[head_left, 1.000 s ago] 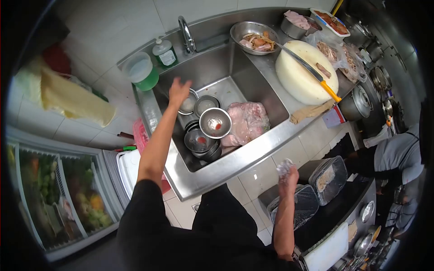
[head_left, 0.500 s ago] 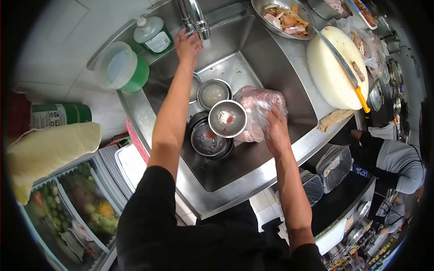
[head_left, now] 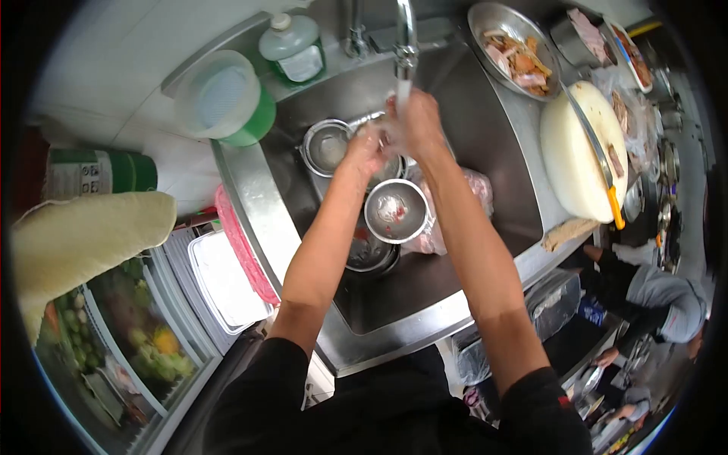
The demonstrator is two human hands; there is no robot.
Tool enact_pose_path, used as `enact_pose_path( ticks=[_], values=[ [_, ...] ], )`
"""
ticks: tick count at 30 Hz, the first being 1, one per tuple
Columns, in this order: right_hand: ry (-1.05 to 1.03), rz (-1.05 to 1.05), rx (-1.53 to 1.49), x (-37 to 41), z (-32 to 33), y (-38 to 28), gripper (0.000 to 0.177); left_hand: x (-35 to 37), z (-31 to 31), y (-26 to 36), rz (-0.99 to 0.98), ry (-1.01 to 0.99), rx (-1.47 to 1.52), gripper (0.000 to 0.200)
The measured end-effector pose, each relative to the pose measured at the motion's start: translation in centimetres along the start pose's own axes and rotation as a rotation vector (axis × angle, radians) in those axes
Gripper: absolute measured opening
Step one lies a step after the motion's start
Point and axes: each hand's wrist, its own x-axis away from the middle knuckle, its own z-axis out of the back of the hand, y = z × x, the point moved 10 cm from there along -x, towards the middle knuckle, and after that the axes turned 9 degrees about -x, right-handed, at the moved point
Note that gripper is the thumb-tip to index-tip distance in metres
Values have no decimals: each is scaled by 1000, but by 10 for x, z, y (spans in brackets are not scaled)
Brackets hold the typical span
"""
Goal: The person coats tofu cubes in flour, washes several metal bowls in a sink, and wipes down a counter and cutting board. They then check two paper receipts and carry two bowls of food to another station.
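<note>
Both of my hands are close together in the stream of the running tap (head_left: 406,49). My left hand (head_left: 368,149) is over the metal bowls, its fingers smeared by motion and spray. My right hand (head_left: 418,121) is directly below the spout with its fingers bent; whether anything lies in them is hidden. Below my wrists, a steel bowl (head_left: 396,211) holds a little water and reddish bits. Another round metal bowl (head_left: 329,147) sits to the left of my left hand. Raw meat in a clear plastic bag (head_left: 478,189) lies in the sink (head_left: 493,243), partly behind my right forearm.
A green soap bottle (head_left: 294,49) and a tub of green liquid (head_left: 254,121) stand on the left rim. To the right are a bowl of meat scraps (head_left: 519,61) and a round cutting board (head_left: 565,159) with a yellow-handled knife (head_left: 599,152). A co-worker (head_left: 667,292) is farther right.
My right hand has left the bagged meat and moved up under the tap. My left hand has come down from the faucet to meet it. Water now streams over them; the view has shifted.
</note>
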Motion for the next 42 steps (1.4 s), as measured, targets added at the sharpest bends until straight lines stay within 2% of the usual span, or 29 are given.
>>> enact_pose_path(
  ticks=[1,2,4,5,6,7,8,9,11,13,14,15,17,18,20,21,23,25,28,29,31,32,34,35,36,38,39,40,42],
  values=[
    [16,209,-49,0,11,1,13,-4,-13,7,-65,-153,-100,25],
    [256,-30,-296,28,33,4,17,-4,-26,12,-130,-301,-207,26],
    [308,100,232,36,72,63,27,-10,-24,7,-121,-203,-191,19],
    [281,-15,570,44,75,98,30,-8,-30,9,-144,-184,-239,16],
    [133,82,687,57,64,131,34,-3,-33,13,-164,-162,-288,14],
    [-59,-156,791,65,59,190,45,9,-42,20,-217,-231,-476,18],
    [-176,65,957,76,47,221,58,30,-40,25,-76,-137,-575,20],
    [-104,-107,1024,83,50,262,64,42,-37,34,-62,-63,-669,21],
    [-271,-232,928,80,40,275,46,49,-16,36,-28,42,-755,23],
    [-339,-313,843,71,45,284,41,54,23,51,-277,269,-922,26],
    [-356,-166,904,64,40,263,32,61,43,50,-378,299,-894,28],
    [-371,-17,962,60,39,240,24,60,75,47,-341,468,-1157,33],
    [-391,-143,851,42,48,207,23,66,118,25,-384,722,-1467,44],
    [-409,-257,726,35,47,199,22,74,112,19,-386,739,-1463,44],
    [-389,-203,564,17,37,178,24,75,124,-35,52,604,-899,42],
    [-354,-162,407,10,34,164,26,73,123,-40,44,617,-897,42],
    [-275,179,227,6,21,112,41,56,113,-43,-142,523,-742,33],
    [-86,585,534,21,15,46,55,63,91,-19,-186,581,-853,29],
    [-324,812,775,61,-19,3,61,72,61,23,-292,669,-1022,25],
    [-329,825,763,66,-16,6,61,73,61,37,-347,739,-1155,25],
    [-1022,686,399,101,-44,39,62,79,58,60,-421,784,-1305,26],
    [-1032,702,386,101,-46,34,62,86,52,66,-427,806,-1306,26],
    [-1025,432,811,81,-49,64,60,90,18,71,-365,721,-1463,27],
    [-1027,290,699,72,-53,74,46,91,6,79,-433,719,-1476,27],
    [-1028,305,694,70,-61,78,46,90,-9,87,-504,714,-1489,27],
    [-564,682,88,56,-36,23,17,82,-19,92,-514,736,-1445,29],
    [-475,423,21,39,-23,20,16,83,-31,98,-693,738,-1452,29],
    [-479,426,30,36,-20,6,16,86,-41,101,-870,737,-1447,30],
    [-243,193,22,13,7,9,30,58,-15,86,-965,611,-1212,36]
  ],
)
